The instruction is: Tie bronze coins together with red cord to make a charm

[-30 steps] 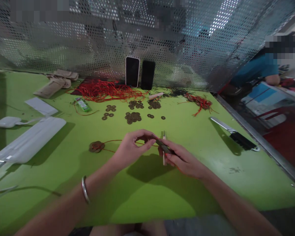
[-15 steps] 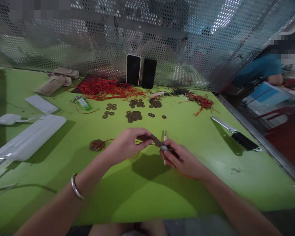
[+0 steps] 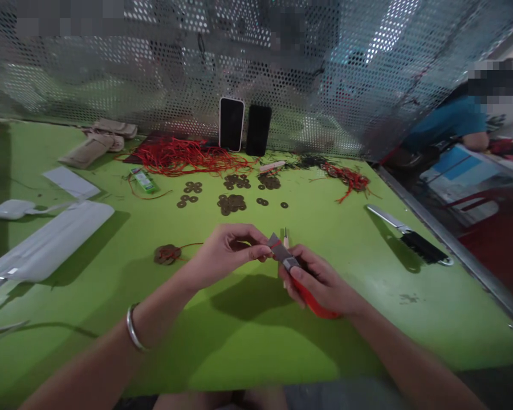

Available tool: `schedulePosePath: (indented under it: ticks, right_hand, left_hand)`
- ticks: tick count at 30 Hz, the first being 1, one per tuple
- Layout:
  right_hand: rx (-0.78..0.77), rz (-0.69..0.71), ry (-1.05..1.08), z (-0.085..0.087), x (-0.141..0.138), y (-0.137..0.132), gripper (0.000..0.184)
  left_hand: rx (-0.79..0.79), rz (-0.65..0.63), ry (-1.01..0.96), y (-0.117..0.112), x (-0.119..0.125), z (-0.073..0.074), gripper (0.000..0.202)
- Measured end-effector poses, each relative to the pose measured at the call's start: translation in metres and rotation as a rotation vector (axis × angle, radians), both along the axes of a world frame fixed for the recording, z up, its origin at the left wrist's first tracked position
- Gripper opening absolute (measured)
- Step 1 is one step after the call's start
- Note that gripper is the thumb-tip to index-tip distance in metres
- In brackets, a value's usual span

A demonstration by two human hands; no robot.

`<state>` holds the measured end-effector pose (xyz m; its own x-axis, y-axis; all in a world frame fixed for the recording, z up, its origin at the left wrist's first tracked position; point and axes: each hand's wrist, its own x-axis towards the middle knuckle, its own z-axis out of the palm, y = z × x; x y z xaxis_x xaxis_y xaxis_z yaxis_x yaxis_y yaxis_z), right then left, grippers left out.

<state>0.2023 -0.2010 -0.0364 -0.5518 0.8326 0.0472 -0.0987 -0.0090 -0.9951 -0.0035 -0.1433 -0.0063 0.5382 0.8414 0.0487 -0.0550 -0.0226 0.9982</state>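
My right hand (image 3: 320, 282) is closed round a red-handled utility knife (image 3: 301, 285) whose grey blade (image 3: 277, 251) points up and left. My left hand (image 3: 228, 250) pinches a thin red cord (image 3: 192, 245) right at the blade tip, fingers pressed together. The cord runs left across the green table (image 3: 256, 336) to a small bundle of brown coins (image 3: 167, 254). A thin pointed stick (image 3: 285, 236) lies just behind my hands. A silver bangle sits on my left wrist.
Loose brown coins (image 3: 231, 202) and red cords (image 3: 183, 156) lie farther back, with two phones (image 3: 243, 125) leaning on the perforated metal screen. A black-handled knife (image 3: 410, 236) lies at right, white pouches (image 3: 47, 242) at left. A person in blue sits beyond the right edge.
My right hand turned so the knife's red handle now shows and the blade tilted up. My left hand stayed pinched at the blade tip. The cord slack between the hands is gone.
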Motion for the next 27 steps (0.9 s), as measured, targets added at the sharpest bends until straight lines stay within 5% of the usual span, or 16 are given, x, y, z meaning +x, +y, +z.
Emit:
schedulePosePath:
  ticks: [14,21,27]
  right_hand:
    - [0.045,0.076,0.077,0.0,0.003,0.0,0.011]
    - [0.13,0.041,-0.001,-0.001,0.002,-0.004,0.015]
    - [0.175,-0.001,-0.043,0.003,0.001,-0.005,0.013]
  left_hand:
    - [-0.025,-0.184,-0.121,-0.006,-0.004,-0.003,0.013]
    - [0.082,-0.11,-0.028,-0.008,-0.002,-0.005,0.018]
    - [0.024,-0.15,-0.075,-0.012,0.005,-0.011,0.017]
